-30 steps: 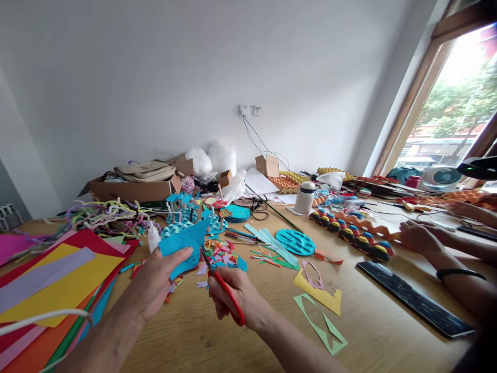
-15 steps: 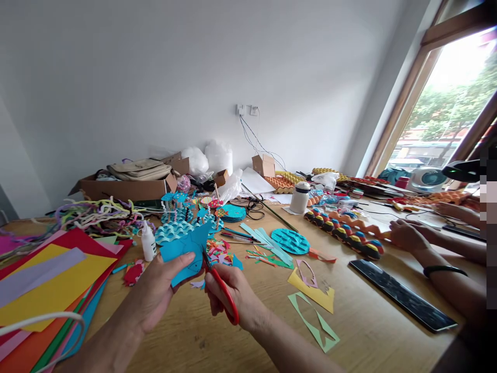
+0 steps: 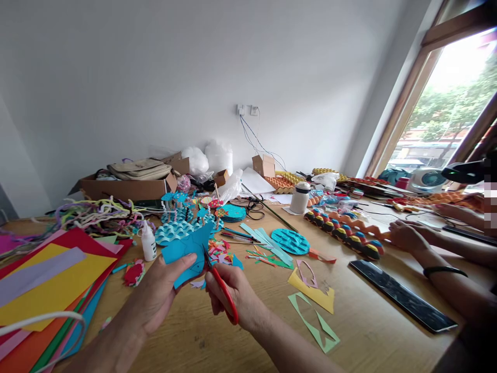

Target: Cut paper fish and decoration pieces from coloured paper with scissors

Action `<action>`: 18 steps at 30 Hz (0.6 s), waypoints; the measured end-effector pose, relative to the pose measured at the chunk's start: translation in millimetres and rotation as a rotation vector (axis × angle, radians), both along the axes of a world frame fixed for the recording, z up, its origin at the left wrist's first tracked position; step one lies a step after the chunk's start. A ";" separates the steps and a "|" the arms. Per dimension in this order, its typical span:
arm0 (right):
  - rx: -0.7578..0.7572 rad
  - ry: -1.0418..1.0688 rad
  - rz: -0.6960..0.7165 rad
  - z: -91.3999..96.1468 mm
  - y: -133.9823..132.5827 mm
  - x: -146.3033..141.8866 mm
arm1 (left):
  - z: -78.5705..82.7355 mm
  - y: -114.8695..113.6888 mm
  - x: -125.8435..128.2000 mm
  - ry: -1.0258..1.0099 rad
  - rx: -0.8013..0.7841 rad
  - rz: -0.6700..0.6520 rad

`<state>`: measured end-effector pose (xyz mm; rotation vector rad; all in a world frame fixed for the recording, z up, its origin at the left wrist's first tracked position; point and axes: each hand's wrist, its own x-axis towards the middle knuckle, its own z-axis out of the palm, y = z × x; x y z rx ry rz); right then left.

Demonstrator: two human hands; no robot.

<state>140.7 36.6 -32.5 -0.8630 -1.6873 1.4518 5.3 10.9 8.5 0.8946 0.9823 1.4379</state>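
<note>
My left hand (image 3: 165,285) pinches a sheet of blue paper (image 3: 191,249), thumb on top, with faint drawn lines on its face. My right hand (image 3: 233,292) grips a pair of red-handled scissors (image 3: 225,294), whose dark blades meet the paper's right edge. Some fingers of both hands are hidden behind the paper and the handles. Just beyond the paper are a light blue egg-tray piece (image 3: 171,233) and a heap of coloured paper scraps (image 3: 221,254). A white glue bottle (image 3: 148,242) stands left of the paper.
Coloured paper sheets (image 3: 50,280) lie at left, below tangled pipe cleaners (image 3: 97,217). Cut paper remnants (image 3: 314,324) and a dark phone-like slab (image 3: 402,295) lie at right. Another person's hands (image 3: 411,235) touch a painted egg-tray strip (image 3: 345,233). A white bottle (image 3: 300,198) stands farther back.
The blue paper has tilted and shifted slightly to the right in my left hand. The scissors' blades have moved a little along its right edge.
</note>
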 end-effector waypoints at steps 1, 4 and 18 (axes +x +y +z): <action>-0.004 0.004 -0.005 0.3 0.1 0.0 | -0.1 -0.2 0.0 -0.003 -0.003 0.008; -0.025 0.023 -0.013 0.9 -0.1 -0.3 | 0.3 -1.3 0.0 -0.015 -0.016 0.036; -0.042 0.044 0.018 -1.2 0.6 -1.4 | 11.2 -4.3 0.8 0.081 -0.014 0.044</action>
